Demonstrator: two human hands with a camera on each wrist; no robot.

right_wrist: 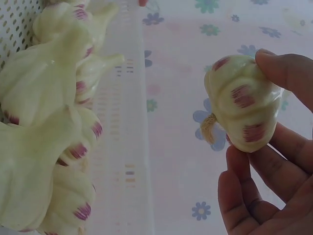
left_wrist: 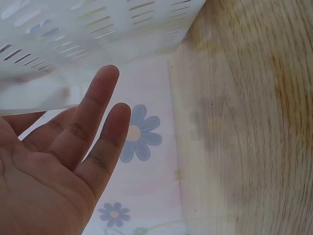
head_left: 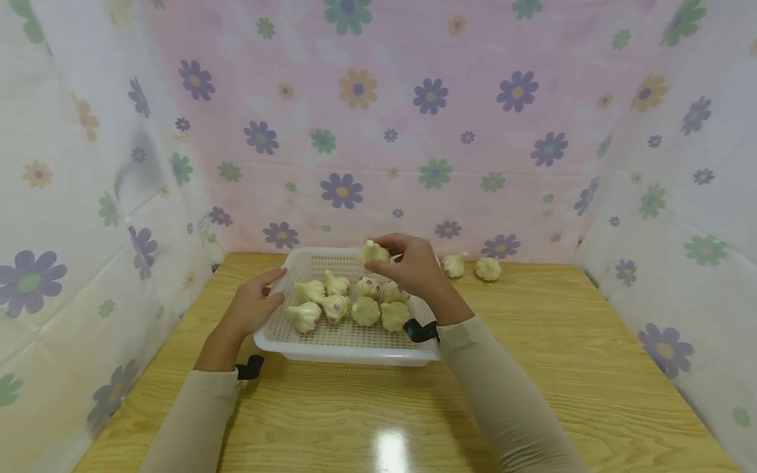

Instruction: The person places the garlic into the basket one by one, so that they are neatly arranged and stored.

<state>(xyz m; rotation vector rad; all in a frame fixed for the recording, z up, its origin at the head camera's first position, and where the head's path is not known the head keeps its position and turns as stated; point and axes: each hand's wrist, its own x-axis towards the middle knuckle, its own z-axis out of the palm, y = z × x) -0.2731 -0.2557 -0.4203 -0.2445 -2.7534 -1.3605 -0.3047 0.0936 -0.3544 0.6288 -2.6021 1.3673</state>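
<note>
In the head view a white plastic basket holds several garlic bulbs, pale with purple patches. My left hand holds the basket's left rim, thumb and forefinger at its edge. The left wrist view has two fingers of that hand stretched out below the rim. Over the back of the basket, my right hand pinches a garlic bulb between thumb and fingers. That bulb shows its rooty base and purple patches in the right wrist view.
Two more garlic bulbs, one nearer and one further right, lie on the wooden table behind the right hand. Flowered cloth walls the table at the back and both sides.
</note>
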